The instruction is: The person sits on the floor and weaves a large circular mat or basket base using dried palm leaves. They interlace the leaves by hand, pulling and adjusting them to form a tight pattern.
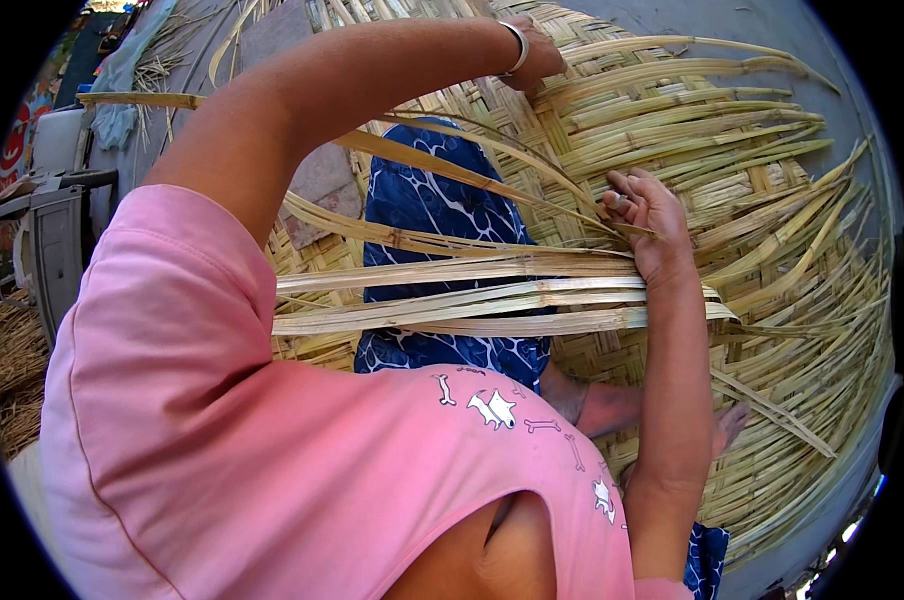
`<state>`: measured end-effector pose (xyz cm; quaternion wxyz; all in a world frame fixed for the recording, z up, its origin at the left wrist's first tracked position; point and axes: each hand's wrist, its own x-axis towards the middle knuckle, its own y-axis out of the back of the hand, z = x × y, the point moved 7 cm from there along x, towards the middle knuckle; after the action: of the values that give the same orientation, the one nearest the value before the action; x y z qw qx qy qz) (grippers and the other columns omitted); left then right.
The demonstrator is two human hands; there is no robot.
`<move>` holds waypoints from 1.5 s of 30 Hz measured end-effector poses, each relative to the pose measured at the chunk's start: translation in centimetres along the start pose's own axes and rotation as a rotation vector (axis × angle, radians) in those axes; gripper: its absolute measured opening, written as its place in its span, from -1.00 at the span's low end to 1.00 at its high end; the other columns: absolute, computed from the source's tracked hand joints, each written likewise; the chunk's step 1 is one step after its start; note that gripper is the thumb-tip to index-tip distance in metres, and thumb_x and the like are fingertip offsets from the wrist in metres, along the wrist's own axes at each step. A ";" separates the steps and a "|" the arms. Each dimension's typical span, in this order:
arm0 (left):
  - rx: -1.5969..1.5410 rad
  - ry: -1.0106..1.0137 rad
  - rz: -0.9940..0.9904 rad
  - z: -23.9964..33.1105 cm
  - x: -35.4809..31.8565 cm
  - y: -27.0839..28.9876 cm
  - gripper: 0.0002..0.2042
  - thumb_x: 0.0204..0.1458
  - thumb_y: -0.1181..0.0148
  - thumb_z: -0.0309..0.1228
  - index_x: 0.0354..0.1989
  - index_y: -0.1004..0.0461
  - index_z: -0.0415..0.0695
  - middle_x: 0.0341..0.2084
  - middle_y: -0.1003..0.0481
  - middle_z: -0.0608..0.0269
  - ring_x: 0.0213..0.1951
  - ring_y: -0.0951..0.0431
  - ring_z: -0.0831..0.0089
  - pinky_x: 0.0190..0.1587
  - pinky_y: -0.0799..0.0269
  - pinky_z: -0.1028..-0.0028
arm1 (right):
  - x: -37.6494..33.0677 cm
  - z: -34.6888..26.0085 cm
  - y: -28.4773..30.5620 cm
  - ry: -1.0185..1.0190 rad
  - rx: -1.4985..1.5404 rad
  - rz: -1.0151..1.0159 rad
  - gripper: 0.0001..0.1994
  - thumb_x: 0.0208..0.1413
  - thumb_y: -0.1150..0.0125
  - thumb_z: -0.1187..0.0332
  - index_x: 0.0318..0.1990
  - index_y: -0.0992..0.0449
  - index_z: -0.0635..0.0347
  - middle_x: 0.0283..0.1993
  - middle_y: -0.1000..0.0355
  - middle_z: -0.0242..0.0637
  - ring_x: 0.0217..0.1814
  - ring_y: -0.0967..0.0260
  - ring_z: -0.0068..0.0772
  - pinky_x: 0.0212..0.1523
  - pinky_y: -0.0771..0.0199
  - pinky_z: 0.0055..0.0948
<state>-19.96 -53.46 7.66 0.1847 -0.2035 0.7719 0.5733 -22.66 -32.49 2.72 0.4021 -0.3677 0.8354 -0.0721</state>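
A large mat of woven split-cane strips (592, 355) spreads beneath and around me, its loose strips fanning to the right. My left hand (540, 55), with a pale bangle at the wrist, rests low over the far part of the mat; its fingers are mostly hidden behind its back. My right hand (652, 215) is curled near the middle, closed around the ends of thin cane strips (492, 182) that slant in from the left. Several flat pale strips (452, 300) lie across my lap and pass under my right forearm.
Blue patterned cloth (442, 185) covers my legs, and a bare foot (729, 428) sits on the mat. Loose strip ends (702, 110) jut out at the far right. A grey chair-like object (60, 240) and a heap of dry straw (12, 370) stand at the left.
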 end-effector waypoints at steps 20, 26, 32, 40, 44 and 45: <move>0.101 -0.322 0.466 0.1 -1.9 8.5 -0.93 -0.15 -0.12 -0.30 -0.53 -0.50 0.06 -0.55 -0.53 0.30 -0.37 -0.54 0.32 -0.29 -0.33 0.29 | 1.0 -0.2 0.3 0.052 0.136 -0.084 -0.86 0.07 -0.05 0.52 -0.20 -0.32 0.23 -0.24 -0.38 -0.29 -0.23 -0.38 -0.44 -0.20 -0.49 -0.45; 0.352 -0.465 0.757 3.6 -4.1 12.8 -0.94 -0.18 -0.09 -0.33 -0.63 -0.44 0.10 -0.65 -0.48 0.40 -0.40 -0.52 0.40 -0.29 -0.31 0.35 | 0.3 -1.0 -1.1 0.015 -0.310 0.065 -0.86 0.05 -0.11 0.45 -0.23 -0.36 0.24 -0.25 -0.39 -0.30 -0.28 -0.35 -0.52 -0.27 -0.44 -0.52; 0.409 -0.439 0.916 3.9 -5.8 13.1 -0.94 -0.20 -0.09 -0.32 -0.65 -0.43 0.11 -0.63 -0.45 0.50 -0.29 -0.46 0.45 -0.05 -0.26 0.28 | 1.9 -1.0 -0.4 0.193 -0.570 0.045 -0.76 -0.04 -0.20 0.41 -0.21 -0.46 0.33 -0.30 -0.45 -0.27 -0.28 -0.36 -0.47 -0.24 -0.34 -0.50; -0.046 -0.133 1.258 1.2 -7.9 10.2 -0.75 -0.10 -0.11 -0.33 -0.19 -0.48 0.00 -0.08 -0.42 0.28 0.07 -0.32 0.23 0.10 -0.17 0.08 | 1.0 -1.9 -1.8 0.339 -0.614 -0.064 -0.74 -0.09 -0.23 0.42 -0.22 -0.51 0.39 -0.26 -0.51 -0.25 -0.27 -0.39 -0.49 -0.16 -0.34 -0.52; -0.261 0.026 0.599 1.0 -6.7 4.8 -0.70 0.00 -0.15 -0.27 -0.11 -0.44 -0.14 -0.40 -0.53 0.10 -0.30 -0.55 0.22 -0.18 -0.43 0.30 | -0.3 -1.9 -2.7 0.295 -0.639 -0.127 -0.76 -0.11 -0.22 0.45 -0.25 -0.52 0.38 -0.27 -0.51 -0.25 -0.27 -0.38 -0.50 -0.19 -0.36 -0.51; -0.430 0.103 0.280 1.4 -6.9 3.0 -0.70 0.03 -0.12 -0.24 -0.14 -0.47 -0.15 -0.44 -0.53 0.09 -0.34 -0.55 0.21 -0.21 -0.43 0.30 | -0.1 -1.7 -2.5 0.273 -0.649 -0.140 -0.76 -0.12 -0.22 0.46 -0.24 -0.52 0.38 -0.27 -0.51 -0.26 -0.28 -0.38 -0.50 -0.19 -0.36 -0.51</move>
<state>-15.61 -50.64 13.29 0.0164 -0.1582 0.6613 0.7331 -22.46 -34.53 5.01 0.1432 -0.5197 0.8335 0.1213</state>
